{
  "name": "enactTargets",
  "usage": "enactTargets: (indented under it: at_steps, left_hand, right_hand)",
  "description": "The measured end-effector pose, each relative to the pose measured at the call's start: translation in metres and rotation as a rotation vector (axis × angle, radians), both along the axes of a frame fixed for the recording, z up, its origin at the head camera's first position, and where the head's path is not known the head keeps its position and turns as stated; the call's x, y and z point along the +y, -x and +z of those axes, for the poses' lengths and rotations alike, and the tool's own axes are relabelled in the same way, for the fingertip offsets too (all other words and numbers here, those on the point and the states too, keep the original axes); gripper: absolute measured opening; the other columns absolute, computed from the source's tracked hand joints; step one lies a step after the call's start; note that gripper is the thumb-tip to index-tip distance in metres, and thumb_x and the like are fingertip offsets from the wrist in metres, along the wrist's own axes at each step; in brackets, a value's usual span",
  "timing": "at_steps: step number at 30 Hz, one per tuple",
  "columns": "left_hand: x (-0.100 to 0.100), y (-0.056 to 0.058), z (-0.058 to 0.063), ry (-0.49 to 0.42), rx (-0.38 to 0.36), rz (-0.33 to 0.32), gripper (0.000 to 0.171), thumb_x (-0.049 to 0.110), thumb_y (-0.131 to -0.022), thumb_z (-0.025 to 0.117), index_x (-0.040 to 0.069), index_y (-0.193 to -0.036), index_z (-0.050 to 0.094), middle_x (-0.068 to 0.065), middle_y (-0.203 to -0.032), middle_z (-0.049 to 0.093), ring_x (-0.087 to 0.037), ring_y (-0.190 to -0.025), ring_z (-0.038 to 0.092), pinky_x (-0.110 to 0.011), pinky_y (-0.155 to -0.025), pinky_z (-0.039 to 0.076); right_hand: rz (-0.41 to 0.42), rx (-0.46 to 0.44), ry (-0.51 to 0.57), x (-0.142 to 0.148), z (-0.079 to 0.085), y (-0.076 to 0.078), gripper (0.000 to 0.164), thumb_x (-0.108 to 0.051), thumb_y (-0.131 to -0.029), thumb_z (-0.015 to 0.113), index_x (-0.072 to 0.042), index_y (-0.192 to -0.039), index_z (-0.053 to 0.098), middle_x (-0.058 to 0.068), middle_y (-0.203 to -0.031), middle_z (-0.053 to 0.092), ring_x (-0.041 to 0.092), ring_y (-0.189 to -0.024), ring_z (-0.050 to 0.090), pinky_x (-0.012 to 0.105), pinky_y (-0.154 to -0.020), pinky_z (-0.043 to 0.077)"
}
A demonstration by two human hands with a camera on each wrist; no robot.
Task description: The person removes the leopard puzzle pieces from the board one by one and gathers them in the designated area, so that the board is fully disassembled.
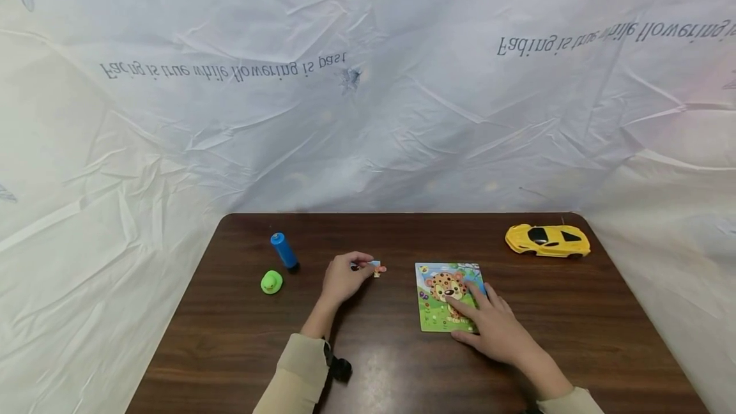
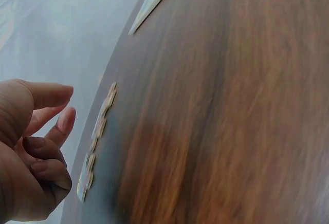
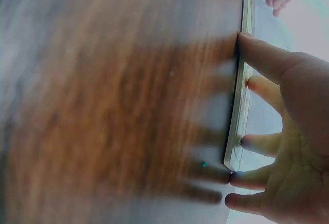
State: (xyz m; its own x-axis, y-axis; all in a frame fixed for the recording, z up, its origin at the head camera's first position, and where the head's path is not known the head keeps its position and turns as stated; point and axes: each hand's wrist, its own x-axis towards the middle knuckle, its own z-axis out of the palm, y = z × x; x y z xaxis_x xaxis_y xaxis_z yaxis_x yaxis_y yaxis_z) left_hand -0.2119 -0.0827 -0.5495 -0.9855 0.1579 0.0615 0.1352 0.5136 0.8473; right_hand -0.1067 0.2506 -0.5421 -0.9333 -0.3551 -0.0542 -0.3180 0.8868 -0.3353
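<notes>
My left hand (image 1: 344, 278) is over a few small jigsaw pieces (image 1: 377, 268) lying on the dark wooden table, and it covers part of them. The left wrist view shows these jigsaw pieces (image 2: 97, 136) flat in a row, with a gap between them and the fingertips (image 2: 66, 121). To the right lies a square picture puzzle (image 1: 431, 318) with a spotted leopard cub on green grass. My right hand (image 1: 496, 328) rests on its right side, fingers spread. In the right wrist view the thumb (image 3: 262, 52) touches the near edge of the puzzle board (image 3: 239, 106).
At the back left stand a blue cylinder (image 1: 284, 251) and a small green rubber duck (image 1: 271, 282). A yellow toy car (image 1: 549, 241) is at the back right. Behind the table (image 1: 402, 375) hangs a pale printed cloth (image 1: 374, 126).
</notes>
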Motion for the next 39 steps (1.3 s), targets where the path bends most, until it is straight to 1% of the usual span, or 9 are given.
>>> enactTargets:
  at_steps: [5,12,15,19,21,25,30,33,39]
  left_hand:
    - [0.018,0.001,0.003,0.016,0.015,-0.058,0.015,0.020,-0.096,0.077,0.013,-0.109,0.080,0.007,-0.093,0.073,-0.015,-0.078,0.064,-0.035,-0.069,0.051]
    - [0.048,-0.004,0.003,0.030,0.018,-0.136,0.017,0.024,-0.096,0.076,0.016,-0.111,0.080,0.011,-0.092,0.071,-0.014,-0.087,0.067,-0.040,-0.078,0.053]
    - [0.063,-0.006,0.003,0.039,0.013,-0.160,0.017,0.026,-0.096,0.076,0.018,-0.111,0.080,0.013,-0.091,0.071,-0.011,-0.086,0.065,-0.038,-0.079,0.052]
    - [0.082,-0.008,0.004,0.043,-0.001,-0.206,0.019,0.026,-0.097,0.076,0.017,-0.113,0.080,0.015,-0.090,0.070,-0.003,-0.078,0.061,-0.031,-0.074,0.049]
    - [0.091,-0.009,0.003,0.045,-0.009,-0.233,0.019,0.025,-0.097,0.075,0.017,-0.114,0.080,0.015,-0.090,0.070,-0.003,-0.068,0.057,-0.028,-0.065,0.046]
    - [0.110,-0.010,0.001,0.069,-0.023,-0.269,0.019,0.026,-0.098,0.072,0.017,-0.113,0.080,0.015,-0.089,0.069,-0.005,-0.056,0.050,-0.026,-0.054,0.039]
    - [0.131,-0.012,-0.002,0.120,-0.055,-0.280,0.019,0.027,-0.099,0.070,0.020,-0.113,0.081,0.017,-0.086,0.069,-0.004,-0.057,0.053,-0.024,-0.052,0.041]
    - [0.141,-0.013,-0.003,0.154,-0.069,-0.274,0.018,0.027,-0.099,0.071,0.021,-0.113,0.081,0.018,-0.083,0.067,-0.003,-0.057,0.054,-0.024,-0.052,0.042]
    - [0.155,-0.013,-0.004,0.247,-0.070,-0.248,0.017,0.028,-0.098,0.072,0.024,-0.111,0.082,0.021,-0.078,0.064,0.000,-0.059,0.054,-0.025,-0.056,0.043]
  right_hand:
    - [-0.007,0.006,-0.001,0.001,0.001,-0.003,0.063,-0.046,-0.094,0.075,-0.027,-0.152,0.057,0.027,-0.163,0.030,0.064,-0.141,0.030,0.080,-0.099,0.032]
    - [0.000,0.022,-0.003,0.000,0.003,-0.009,0.058,-0.038,-0.095,0.076,-0.025,-0.150,0.059,0.028,-0.159,0.037,0.064,-0.140,0.032,0.079,-0.099,0.034]
    - [0.003,0.030,-0.006,-0.001,0.003,-0.011,0.058,-0.034,-0.096,0.076,-0.025,-0.150,0.059,0.027,-0.156,0.040,0.064,-0.138,0.034,0.078,-0.098,0.035]
    - [0.006,0.051,-0.012,-0.002,0.002,-0.013,0.058,-0.031,-0.095,0.077,-0.025,-0.150,0.059,0.027,-0.154,0.042,0.065,-0.137,0.036,0.078,-0.096,0.038]
    - [0.007,0.062,-0.014,-0.002,0.001,-0.014,0.058,-0.031,-0.095,0.078,-0.025,-0.150,0.059,0.027,-0.154,0.042,0.065,-0.136,0.036,0.077,-0.096,0.039]
    - [0.009,0.083,-0.022,-0.002,-0.001,-0.014,0.057,-0.031,-0.095,0.077,-0.025,-0.149,0.060,0.026,-0.153,0.043,0.064,-0.136,0.037,0.075,-0.096,0.040]
    - [0.012,0.095,-0.021,-0.001,-0.001,-0.015,0.056,-0.030,-0.096,0.077,-0.024,-0.149,0.061,0.026,-0.154,0.043,0.064,-0.135,0.038,0.075,-0.096,0.041]
    - [0.019,0.106,-0.013,-0.001,-0.001,-0.015,0.055,-0.030,-0.095,0.077,-0.023,-0.148,0.061,0.026,-0.153,0.044,0.065,-0.134,0.039,0.075,-0.095,0.042]
    - [0.026,0.119,-0.007,0.000,-0.003,-0.016,0.055,-0.030,-0.095,0.078,-0.023,-0.147,0.062,0.025,-0.153,0.045,0.064,-0.134,0.040,0.074,-0.096,0.042]
